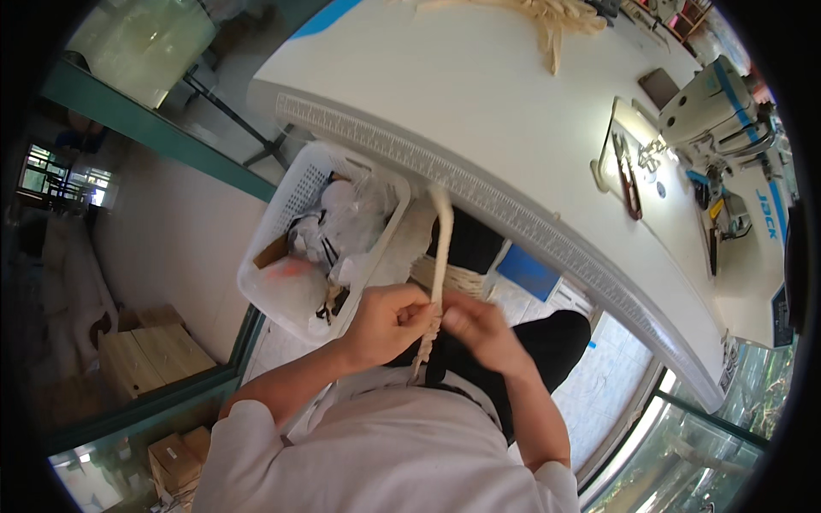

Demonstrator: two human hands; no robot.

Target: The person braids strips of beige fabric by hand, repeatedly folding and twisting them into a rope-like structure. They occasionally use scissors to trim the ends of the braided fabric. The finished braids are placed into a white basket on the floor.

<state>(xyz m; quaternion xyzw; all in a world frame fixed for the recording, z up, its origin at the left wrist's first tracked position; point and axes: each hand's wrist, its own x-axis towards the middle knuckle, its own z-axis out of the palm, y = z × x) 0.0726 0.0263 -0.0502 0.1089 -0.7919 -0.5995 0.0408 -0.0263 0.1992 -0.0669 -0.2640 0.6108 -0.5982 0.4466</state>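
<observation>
A long, narrow cream fabric strip [443,244] hangs from under the table edge down to my lap. Its upper stretch is smooth and rope-like; below my fingers it looks scrunched or twisted. My left hand [385,325] pinches it between thumb and fingers from the left side. From the right, my right hand [481,332] is closed around the strip at about the same height, slightly blurred. Both hands are close together above my lap. Behind my right hand, part of the strip and some fingers are hidden.
A white table [428,94] with a ruler tape [445,167] along its edge crosses ahead. On it are a sewing machine [701,111], scissors [629,175] and cream fabric pieces [560,21]. A white plastic basket [286,201] with bags stands at the left.
</observation>
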